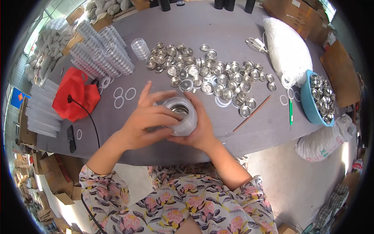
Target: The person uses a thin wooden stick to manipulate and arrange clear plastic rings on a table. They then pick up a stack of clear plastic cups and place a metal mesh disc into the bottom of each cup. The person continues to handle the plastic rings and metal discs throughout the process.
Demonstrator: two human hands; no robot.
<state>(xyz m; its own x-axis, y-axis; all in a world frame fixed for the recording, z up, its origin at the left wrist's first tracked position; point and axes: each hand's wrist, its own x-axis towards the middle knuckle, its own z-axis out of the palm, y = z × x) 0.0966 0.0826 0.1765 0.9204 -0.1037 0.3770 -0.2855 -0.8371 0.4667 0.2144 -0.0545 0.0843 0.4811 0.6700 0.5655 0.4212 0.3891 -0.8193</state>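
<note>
Near the table's front edge, my right hand (202,126) wraps round a cloudy clear plastic cup (189,126). A round metal strainer piece (183,110) with a perforated surface sits inside its mouth. Over the cup from the left comes my left hand (148,120), its fingers stretched and spread; one fingertip reaches onto the strainer piece. Slight blur hides exactly how those fingers touch it. Just beyond the cup lies a spread of shiny round metal caps (193,70), several with white rings beneath them. White sealing rings (119,102) lie left of my left hand.
Stacked clear plastic cups (103,50) and a red cloth bag (74,95) stand left, near a black phone (71,139). At right are a brown stick (251,114), a green pen (290,113), a white plastic bag (288,48) and a blue basin (307,103) of metal caps.
</note>
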